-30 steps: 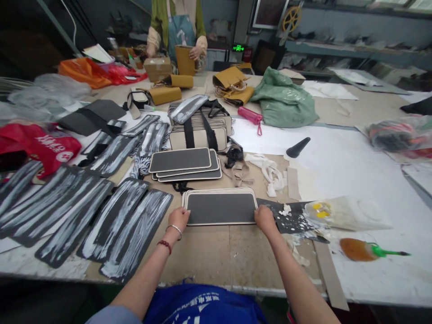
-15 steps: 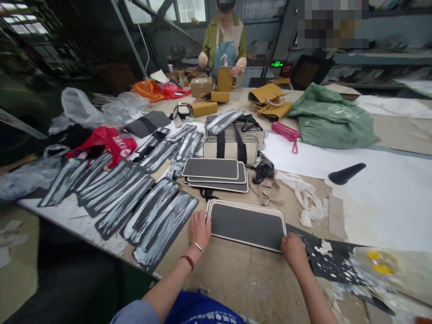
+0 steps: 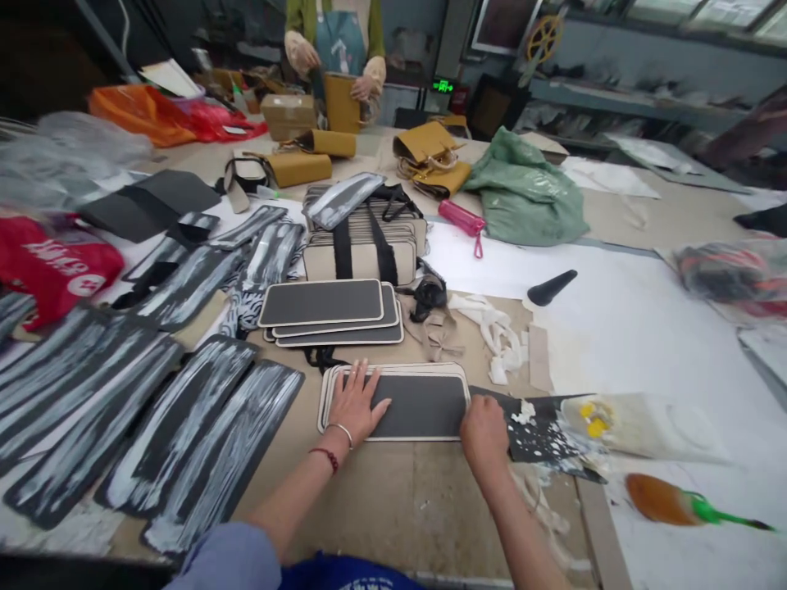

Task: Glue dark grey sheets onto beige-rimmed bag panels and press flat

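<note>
A small stack of rounded rectangular panels, dark grey with cream edging, lies on the table before me. My left hand rests flat on the left part of the top panel, fingers spread. At the stack's right end my right hand is closed around the edge; its fingertips are hidden. Just behind sits another pile of similar panels, slightly fanned. Farther back, a block of panels is bound with black straps. To the left lie several dark pieces streaked with white.
A brown bottle with a green nozzle lies at the right, near a white-spattered dark strip. Beyond are a black tapered object, a pink pouch and a green bag. Across the table a person in an apron holds a mustard piece.
My left hand has gone from gripping the stack's left edge to lying flat on top. My right hand stays at the right end. The view has turned rightward and down.
</note>
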Demonstrator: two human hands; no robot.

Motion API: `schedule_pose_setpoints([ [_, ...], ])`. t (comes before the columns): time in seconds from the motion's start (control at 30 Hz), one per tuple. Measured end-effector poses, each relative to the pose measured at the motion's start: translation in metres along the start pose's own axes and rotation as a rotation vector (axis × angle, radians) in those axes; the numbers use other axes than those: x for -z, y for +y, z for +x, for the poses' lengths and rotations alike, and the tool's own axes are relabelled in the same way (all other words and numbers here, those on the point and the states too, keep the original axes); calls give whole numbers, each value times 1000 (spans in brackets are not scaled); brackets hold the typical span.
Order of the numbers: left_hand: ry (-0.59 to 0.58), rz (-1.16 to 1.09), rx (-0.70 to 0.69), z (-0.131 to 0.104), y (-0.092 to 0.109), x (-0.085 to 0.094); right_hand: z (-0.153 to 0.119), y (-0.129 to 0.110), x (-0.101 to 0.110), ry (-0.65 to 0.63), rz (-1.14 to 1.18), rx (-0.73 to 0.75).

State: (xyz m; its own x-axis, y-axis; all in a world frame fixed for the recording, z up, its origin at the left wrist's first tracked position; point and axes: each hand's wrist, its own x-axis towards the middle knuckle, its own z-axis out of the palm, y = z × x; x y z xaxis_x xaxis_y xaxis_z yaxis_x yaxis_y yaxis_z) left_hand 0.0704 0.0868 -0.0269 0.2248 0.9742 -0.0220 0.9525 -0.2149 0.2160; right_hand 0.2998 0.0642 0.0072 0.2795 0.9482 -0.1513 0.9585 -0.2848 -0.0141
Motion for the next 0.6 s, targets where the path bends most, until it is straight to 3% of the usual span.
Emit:
schedule_pose_setpoints([
  [0.1,-2,26,-17,-1,0,1,-7,-45,-5,190,148,218],
  [0.2,-28,48,-20,1,0,0,-10,-90,-22,169,305,549],
  [0.27,-47,63,-19,2,0,-1,-7,-102,-34,130,339,653],
  [0.33,-46,75,-26,3,-1,-1,-1,-94,-40,113,328,679],
  [0.6,-29,123,-51,3,-1,-2,39,-2,-33,120,193,626],
])
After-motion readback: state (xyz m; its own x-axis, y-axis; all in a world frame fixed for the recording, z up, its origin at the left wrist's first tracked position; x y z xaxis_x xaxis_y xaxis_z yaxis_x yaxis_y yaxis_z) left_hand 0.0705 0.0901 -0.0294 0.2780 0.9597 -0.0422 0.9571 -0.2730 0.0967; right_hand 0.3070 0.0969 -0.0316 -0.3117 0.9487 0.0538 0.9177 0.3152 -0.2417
